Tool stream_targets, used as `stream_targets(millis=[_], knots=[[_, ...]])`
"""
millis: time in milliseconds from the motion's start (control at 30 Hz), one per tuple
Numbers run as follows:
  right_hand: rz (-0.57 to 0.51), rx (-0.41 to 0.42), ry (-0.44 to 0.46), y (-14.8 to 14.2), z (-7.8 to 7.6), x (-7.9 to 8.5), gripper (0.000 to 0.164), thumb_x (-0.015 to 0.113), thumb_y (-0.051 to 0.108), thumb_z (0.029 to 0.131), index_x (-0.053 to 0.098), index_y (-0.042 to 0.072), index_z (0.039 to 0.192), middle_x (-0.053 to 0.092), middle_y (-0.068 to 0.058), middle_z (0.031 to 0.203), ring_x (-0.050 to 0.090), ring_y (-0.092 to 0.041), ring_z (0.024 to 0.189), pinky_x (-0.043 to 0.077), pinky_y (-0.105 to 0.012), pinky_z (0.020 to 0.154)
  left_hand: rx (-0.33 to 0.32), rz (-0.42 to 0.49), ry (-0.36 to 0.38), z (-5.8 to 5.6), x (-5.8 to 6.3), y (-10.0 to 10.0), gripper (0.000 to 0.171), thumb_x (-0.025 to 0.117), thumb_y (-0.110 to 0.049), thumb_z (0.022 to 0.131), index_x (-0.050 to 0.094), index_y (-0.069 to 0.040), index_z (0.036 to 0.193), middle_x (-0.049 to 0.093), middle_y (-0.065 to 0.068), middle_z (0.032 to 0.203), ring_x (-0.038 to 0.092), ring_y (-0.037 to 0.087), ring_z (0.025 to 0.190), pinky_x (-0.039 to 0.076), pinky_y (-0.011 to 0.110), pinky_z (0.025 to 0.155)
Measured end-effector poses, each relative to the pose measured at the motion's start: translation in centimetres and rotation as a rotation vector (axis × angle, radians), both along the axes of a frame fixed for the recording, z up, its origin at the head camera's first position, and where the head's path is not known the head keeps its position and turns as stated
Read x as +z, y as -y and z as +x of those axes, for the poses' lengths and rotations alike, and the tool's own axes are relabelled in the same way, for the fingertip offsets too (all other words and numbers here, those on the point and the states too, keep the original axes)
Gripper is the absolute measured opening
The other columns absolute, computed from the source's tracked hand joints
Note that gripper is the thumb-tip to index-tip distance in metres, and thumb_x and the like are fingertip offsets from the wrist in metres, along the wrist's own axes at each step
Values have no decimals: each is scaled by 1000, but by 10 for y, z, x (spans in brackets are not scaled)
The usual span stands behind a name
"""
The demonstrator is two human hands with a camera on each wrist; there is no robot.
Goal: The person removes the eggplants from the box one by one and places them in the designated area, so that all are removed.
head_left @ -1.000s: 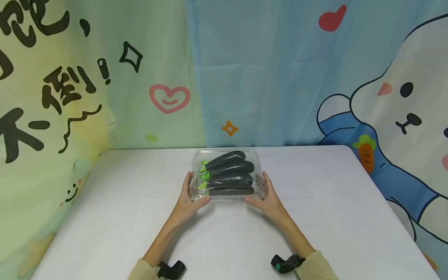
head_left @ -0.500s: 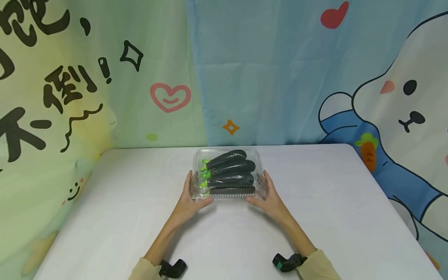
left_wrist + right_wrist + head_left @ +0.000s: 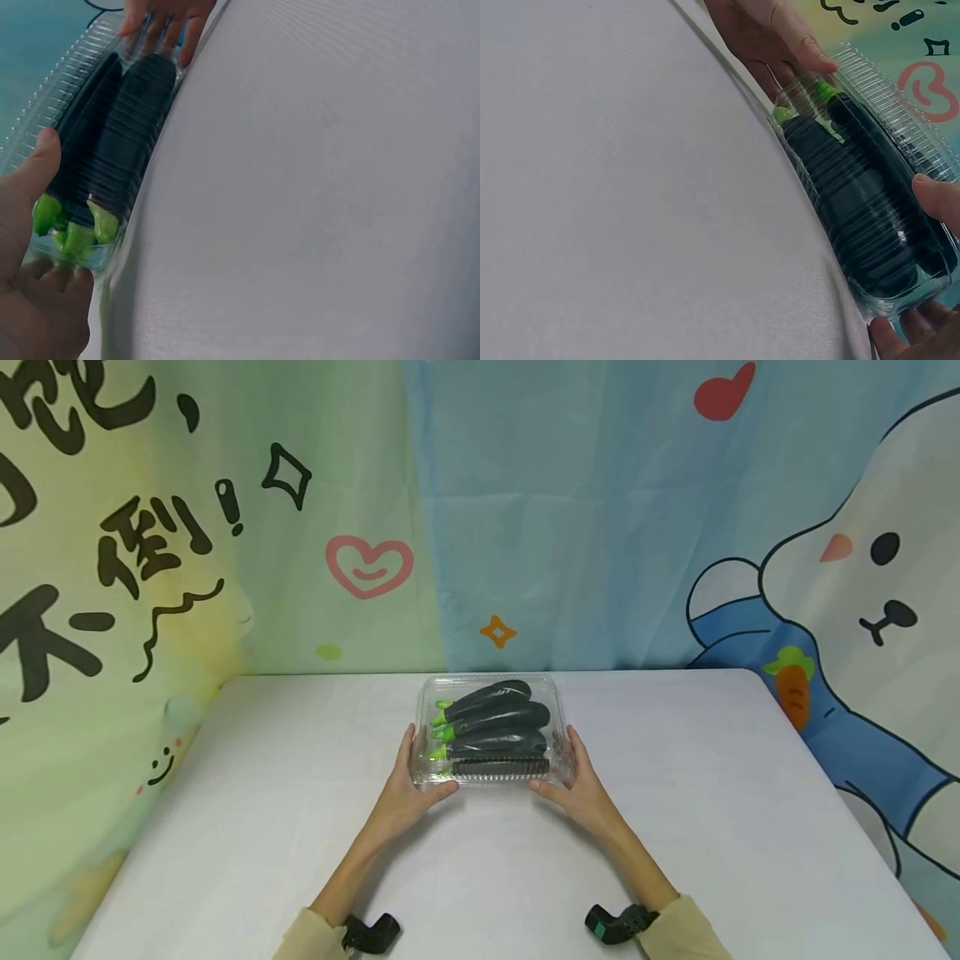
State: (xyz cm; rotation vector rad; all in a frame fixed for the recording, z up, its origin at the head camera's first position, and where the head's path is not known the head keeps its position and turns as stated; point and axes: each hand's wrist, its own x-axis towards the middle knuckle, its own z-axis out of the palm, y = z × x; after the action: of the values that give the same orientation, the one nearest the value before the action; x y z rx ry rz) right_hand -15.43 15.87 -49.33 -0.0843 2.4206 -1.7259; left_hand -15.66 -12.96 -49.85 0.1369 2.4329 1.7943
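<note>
A clear plastic box [image 3: 558, 768] holding several dark eggplants [image 3: 495, 717] with green stems is near the back edge of the table. My left hand [image 3: 400, 797] grips its left end, and my right hand [image 3: 581, 796] grips its right end. In the head view, both thumbs lie at the near side while the other fingers reach along the ends. Seen from the left wrist, the left thumb [image 3: 46, 154] presses the box's ridged side and the fingers curl beneath its end. The right wrist view shows the right thumb [image 3: 934, 199] and fingers placed likewise around the other end.
The table [image 3: 495, 877] has a white cover. Behind it hangs a printed cloth [image 3: 525, 527] with hearts, lettering and a cartoon animal. A black device [image 3: 372, 935] is worn on the left wrist, and another black device [image 3: 617, 924] on the right.
The head view has shifted slightly, so the scene sits a little further right. Both hands keep the same hold on the box.
</note>
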Motion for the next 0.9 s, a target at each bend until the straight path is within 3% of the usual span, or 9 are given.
stream_targets(millis=[500, 900], knots=[[-27, 2, -32, 1, 3, -1, 103, 71, 25, 86, -4, 14, 157, 2, -21, 163, 10, -43, 149, 23, -62, 114, -1, -44, 9, 0, 1, 2, 116, 81, -35, 77, -1, -21, 157, 16, 7, 164, 17, 35, 150, 17, 60, 118], [-40, 29, -53, -1, 1, -4, 99, 66, 26, 90, -7, 10, 156, -1, -21, 163, 7, -44, 149, 19, -62, 116, -75, -3, 28, 2, 2, 6, 112, 74, -39, 84, -11, -26, 156, 2, 2, 165, 7, 31, 152, 13, 60, 118]])
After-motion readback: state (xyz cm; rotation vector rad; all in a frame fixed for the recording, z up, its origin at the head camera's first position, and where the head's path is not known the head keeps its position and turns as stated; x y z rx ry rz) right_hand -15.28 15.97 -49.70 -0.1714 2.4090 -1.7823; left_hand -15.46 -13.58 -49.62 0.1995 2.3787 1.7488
